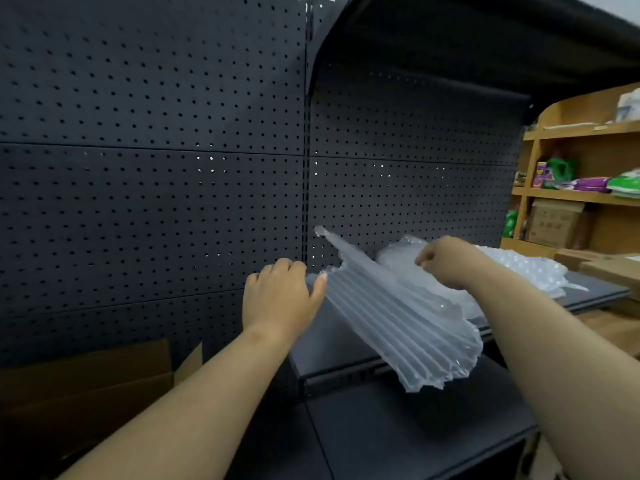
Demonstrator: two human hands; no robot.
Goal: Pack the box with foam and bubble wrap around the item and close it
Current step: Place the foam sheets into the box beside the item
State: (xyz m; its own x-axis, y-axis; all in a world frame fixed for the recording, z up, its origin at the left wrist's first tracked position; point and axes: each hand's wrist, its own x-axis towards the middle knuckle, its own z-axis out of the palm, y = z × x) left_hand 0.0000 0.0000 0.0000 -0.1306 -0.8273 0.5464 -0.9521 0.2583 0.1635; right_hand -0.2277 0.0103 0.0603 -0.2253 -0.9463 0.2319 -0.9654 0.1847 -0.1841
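A clear air-column cushion sheet (398,317) hangs tilted over the front edge of a dark shelf (332,355). My left hand (280,296) grips its left edge, thumb on top, fingers curled behind. My right hand (446,261) is curled over the sheet's upper right part and pinches it. Behind lies a heap of bubble wrap (519,268) on the shelf. An open cardboard box (86,386) stands at the lower left, its flaps up; its inside is hidden.
Black pegboard panels (156,168) fill the back. A lower dark shelf (398,427) runs beneath. Wooden shelving (581,195) with coloured packets and a small carton stands at the right. More cardboard (602,265) lies at the shelf's right end.
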